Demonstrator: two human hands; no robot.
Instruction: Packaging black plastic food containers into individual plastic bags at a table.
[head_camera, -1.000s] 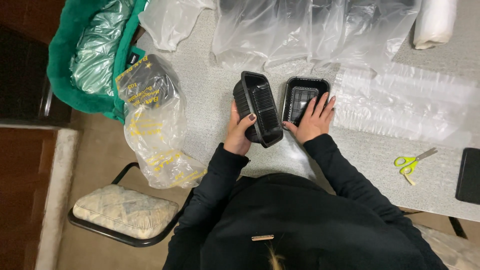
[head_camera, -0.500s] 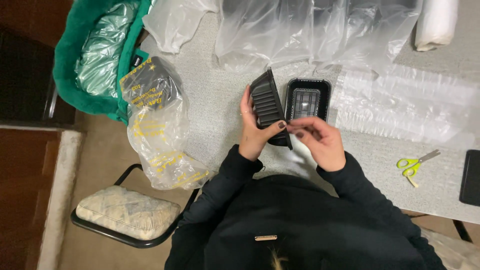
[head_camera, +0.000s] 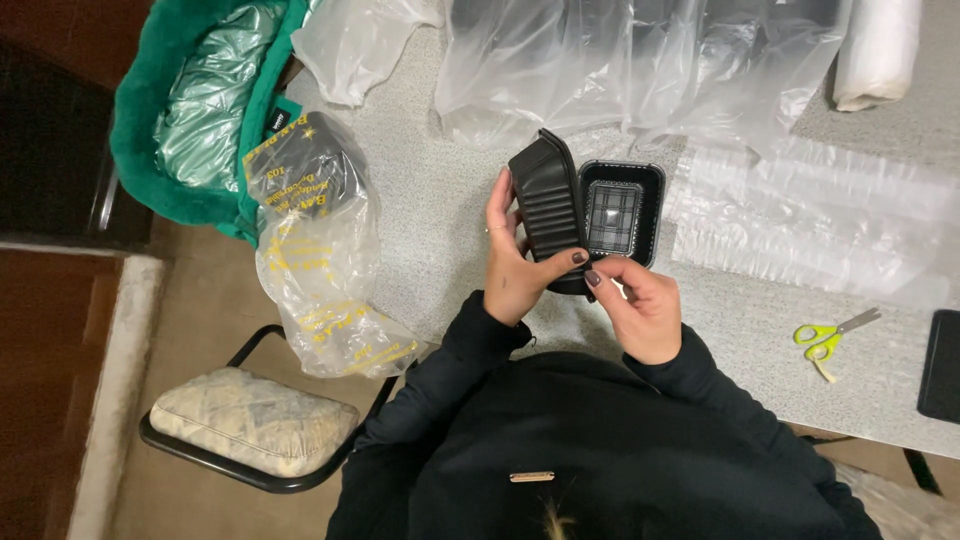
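My left hand (head_camera: 513, 258) grips a stack of black ribbed plastic trays (head_camera: 550, 210), tilted up on its side above the grey table (head_camera: 450, 200). My right hand (head_camera: 638, 305) pinches the stack's near lower corner with fingertips. Just right of the stack, a single black tray (head_camera: 620, 210) lies flat on the table, open side up, with a glossy gridded bottom.
Clear plastic bags (head_camera: 640, 70) and clear lids (head_camera: 810, 220) cover the table's far and right side. Green-handled scissors (head_camera: 830, 335) and a dark flat device (head_camera: 940, 365) lie right. A printed plastic bag (head_camera: 320, 260) hangs off the left edge above a cushioned chair (head_camera: 250, 420). A green bag (head_camera: 190, 110) sits left.
My right hand left the flat tray and came to the stack's lower corner. The stack in my left hand tipped up more onto its side.
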